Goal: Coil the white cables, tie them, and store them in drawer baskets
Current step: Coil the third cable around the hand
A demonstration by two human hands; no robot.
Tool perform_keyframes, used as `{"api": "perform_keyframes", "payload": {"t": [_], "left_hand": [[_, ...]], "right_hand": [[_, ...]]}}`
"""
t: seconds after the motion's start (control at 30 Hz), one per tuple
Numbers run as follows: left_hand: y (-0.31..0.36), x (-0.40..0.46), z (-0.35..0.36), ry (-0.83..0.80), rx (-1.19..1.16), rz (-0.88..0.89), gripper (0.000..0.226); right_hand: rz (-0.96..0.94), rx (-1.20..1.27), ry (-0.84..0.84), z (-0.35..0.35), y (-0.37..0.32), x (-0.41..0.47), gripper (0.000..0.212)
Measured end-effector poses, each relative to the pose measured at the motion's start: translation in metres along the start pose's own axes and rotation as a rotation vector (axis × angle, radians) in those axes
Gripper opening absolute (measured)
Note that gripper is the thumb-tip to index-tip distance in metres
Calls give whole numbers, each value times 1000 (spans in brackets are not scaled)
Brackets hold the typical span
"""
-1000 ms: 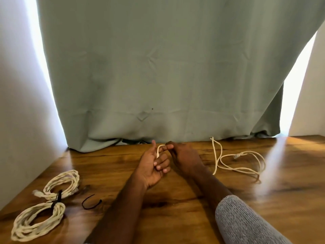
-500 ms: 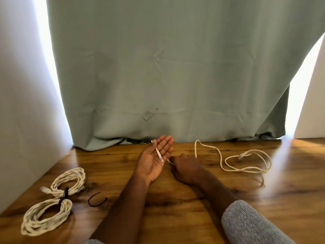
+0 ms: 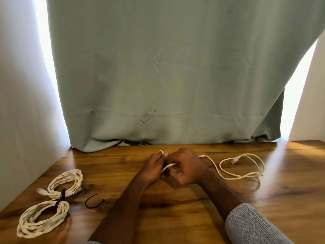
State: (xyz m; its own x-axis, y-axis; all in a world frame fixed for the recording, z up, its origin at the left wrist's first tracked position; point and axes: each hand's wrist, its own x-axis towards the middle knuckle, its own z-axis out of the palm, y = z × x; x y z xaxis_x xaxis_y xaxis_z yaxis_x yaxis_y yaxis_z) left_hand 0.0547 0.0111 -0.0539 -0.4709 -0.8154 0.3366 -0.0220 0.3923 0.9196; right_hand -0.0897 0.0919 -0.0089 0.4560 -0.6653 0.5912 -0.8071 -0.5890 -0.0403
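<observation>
Left hand (image 3: pixel 153 167) went from flat-open to curled, now both it and right hand (image 3: pixel 186 169) grip the white cable (image 3: pixel 241 176) together above the worktop (image 3: pixel 175 217).

— What was seen behind the work surface?
— A grey-green curtain (image 3: pixel 175 76) was hung across the back, its hem bunched on the far edge of a wooden table (image 3: pixel 175 208). Bright daylight was let in at both sides of it.
— And to the sides?
— A white wall (image 3: pixel 21 103) was seen at the left, another at the right.
</observation>
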Motion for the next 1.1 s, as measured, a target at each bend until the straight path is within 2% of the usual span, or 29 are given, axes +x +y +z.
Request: {"api": "perform_keyframes", "payload": {"t": [0.07,0.13,0.2,0.27,0.4,0.57,0.6,0.63,0.77,0.83,0.97,1.1], "left_hand": [[4,-5,4,-78,-23,-35,46],[13,-5,8,-118,-158,-143,46],[19,-4,10,-215,-304,-299,59],[23,-5,12,-352,-463,-383,73],[34,-10,9,-505,-769,-298,58],[33,-13,-1,-481,-928,-291,57],[31,-13,-3,-487,-928,-286,58],[29,-14,-4,-477,-922,-285,59],[22,-10,-6,-318,-894,-307,54],[20,-8,-5,-279,-894,-329,52],[18,-6,-1,-254,-965,-386,55],[17,-5,-2,-251,-1143,-400,49]], "right_hand": [[21,87,91,0,5,-4,3],[86,191,189,2,12,-7,11],[174,286,261,3,20,-10,16],[225,343,315,4,26,-13,16],[285,353,347,4,33,-14,22],[330,342,203,4,35,-14,10],[328,398,181,5,34,-12,6],[334,482,166,4,32,-11,10],[390,918,113,-7,19,-6,21],[439,887,94,-5,17,-3,19],[411,611,104,6,19,3,30],[430,698,121,6,18,4,34]]}}
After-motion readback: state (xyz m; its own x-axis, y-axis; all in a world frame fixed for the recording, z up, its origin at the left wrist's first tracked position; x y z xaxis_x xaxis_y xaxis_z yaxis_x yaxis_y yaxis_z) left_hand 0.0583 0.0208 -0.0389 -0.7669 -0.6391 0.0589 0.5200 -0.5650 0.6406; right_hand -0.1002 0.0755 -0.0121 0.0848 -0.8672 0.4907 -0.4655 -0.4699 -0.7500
